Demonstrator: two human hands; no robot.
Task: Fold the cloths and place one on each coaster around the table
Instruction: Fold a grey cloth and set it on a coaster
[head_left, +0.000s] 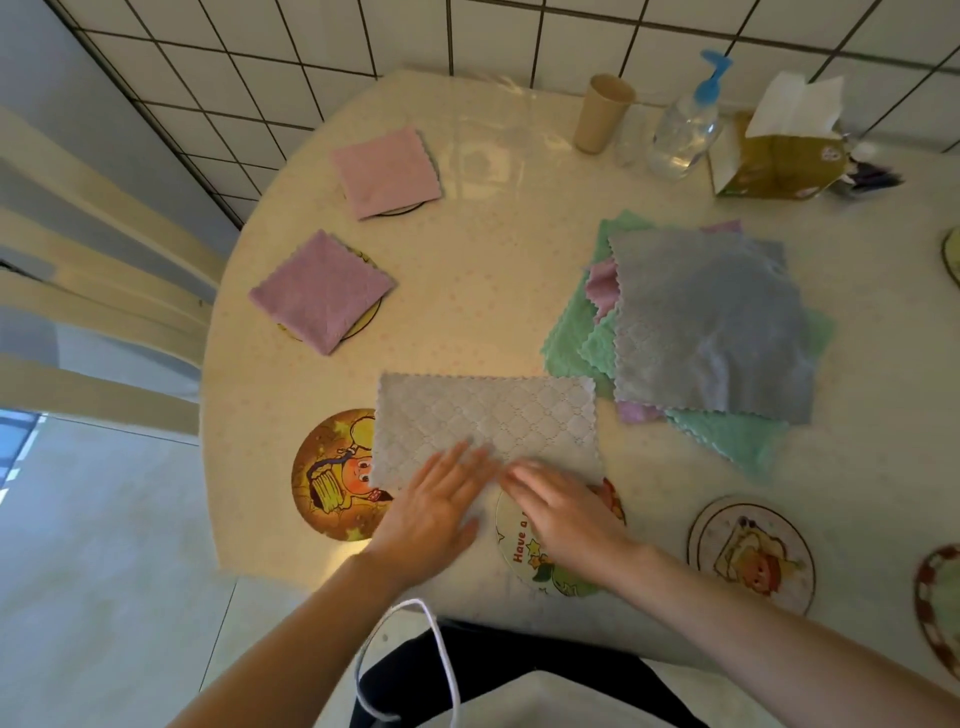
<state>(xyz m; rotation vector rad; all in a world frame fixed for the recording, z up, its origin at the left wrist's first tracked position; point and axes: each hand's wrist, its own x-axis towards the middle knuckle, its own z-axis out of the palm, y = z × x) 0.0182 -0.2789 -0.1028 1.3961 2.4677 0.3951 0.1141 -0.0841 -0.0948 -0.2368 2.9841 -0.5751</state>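
A grey quilted cloth (485, 418) lies folded in half as a long rectangle near the table's front edge. My left hand (434, 512) and my right hand (563, 512) both press flat on its near edge with straight fingers. The cloth partly covers a yellow cartoon coaster (324, 478) and a white "Have a" coaster (519, 540). A pile of unfolded cloths (706, 317), grey on top of green and purple ones, sits to the right. A folded pink cloth (387, 171) and a folded purple cloth (322, 293) each rest on a coaster at the left.
Bare coasters lie at the front right (753, 553) and at the right edge (940, 608). A paper cup (602, 114), a pump bottle (685, 130) and a tissue box (779, 156) stand at the back. A chair (104, 312) stands to the left.
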